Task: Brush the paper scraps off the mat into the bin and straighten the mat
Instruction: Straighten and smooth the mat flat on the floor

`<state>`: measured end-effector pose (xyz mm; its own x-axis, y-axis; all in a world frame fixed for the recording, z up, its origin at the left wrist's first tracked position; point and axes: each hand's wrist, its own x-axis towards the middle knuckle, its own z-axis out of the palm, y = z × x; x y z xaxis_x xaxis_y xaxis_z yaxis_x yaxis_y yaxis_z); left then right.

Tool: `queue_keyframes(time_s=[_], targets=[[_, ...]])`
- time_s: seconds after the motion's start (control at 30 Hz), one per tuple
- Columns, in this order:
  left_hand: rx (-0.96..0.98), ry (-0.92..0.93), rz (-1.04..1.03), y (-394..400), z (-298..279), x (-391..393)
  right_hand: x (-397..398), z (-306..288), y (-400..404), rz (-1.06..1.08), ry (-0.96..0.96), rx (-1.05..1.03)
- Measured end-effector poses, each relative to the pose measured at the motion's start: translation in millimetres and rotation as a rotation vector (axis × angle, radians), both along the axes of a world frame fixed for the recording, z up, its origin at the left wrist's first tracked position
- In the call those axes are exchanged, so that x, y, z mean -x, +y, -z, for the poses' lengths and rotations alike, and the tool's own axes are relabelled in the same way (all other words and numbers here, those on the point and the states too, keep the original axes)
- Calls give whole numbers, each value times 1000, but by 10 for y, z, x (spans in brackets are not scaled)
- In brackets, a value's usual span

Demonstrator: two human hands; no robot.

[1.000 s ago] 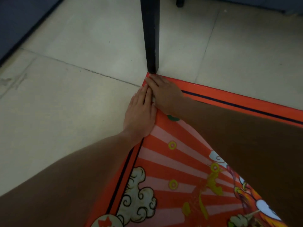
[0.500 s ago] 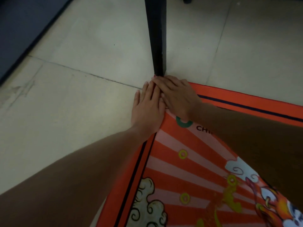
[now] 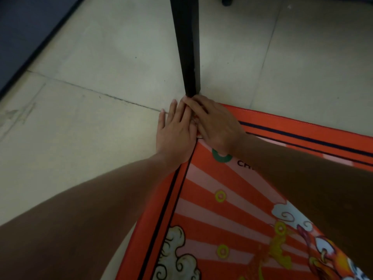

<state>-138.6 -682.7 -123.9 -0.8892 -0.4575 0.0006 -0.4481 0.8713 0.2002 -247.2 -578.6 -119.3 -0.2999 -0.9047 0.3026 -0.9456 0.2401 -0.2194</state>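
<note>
An orange mat (image 3: 232, 209) with red and pink rays, white clouds and a dark border line lies on the tiled floor, filling the lower right. Its far corner sits right at the foot of a black table leg (image 3: 187, 47). My left hand (image 3: 175, 134) lies flat, palm down, on the mat's left edge and the floor beside it. My right hand (image 3: 214, 124) presses flat on the corner, its fingers partly over my left fingertips. Both hands touch the mat without gripping it. No paper scraps or bin are in view.
Pale floor tiles (image 3: 90, 138) with a grout line stretch left and behind the mat. A dark wall or cabinet base (image 3: 30, 33) runs along the upper left. A second dark furniture foot (image 3: 227, 1) shows at the top edge.
Both hands have stayed pressed on the mat's corner by the table leg. My view has shifted, so the corner now sits lower and farther right in the picture, and more of the mat's print shows.
</note>
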Motion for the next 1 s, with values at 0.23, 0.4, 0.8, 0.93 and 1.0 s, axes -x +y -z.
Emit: queue_keyframes(time_s=[0.23,0.4,0.8,0.93,1.0], targets=[[25,-58,-6,-5,-3,21,-34,-52,7,-16,132,50],[61,-126,2,-6,-23,27,-97,-87,-37,37,18,-85],[-26,-36,108,16,-113,-520,-530,-50,154,102,-234,-91],[-51,-25,82,65,-54,-705,-768,-51,200,120,-243,-136],[-39,-27,72,63,-49,-705,-807,-57,197,146,-261,-173]])
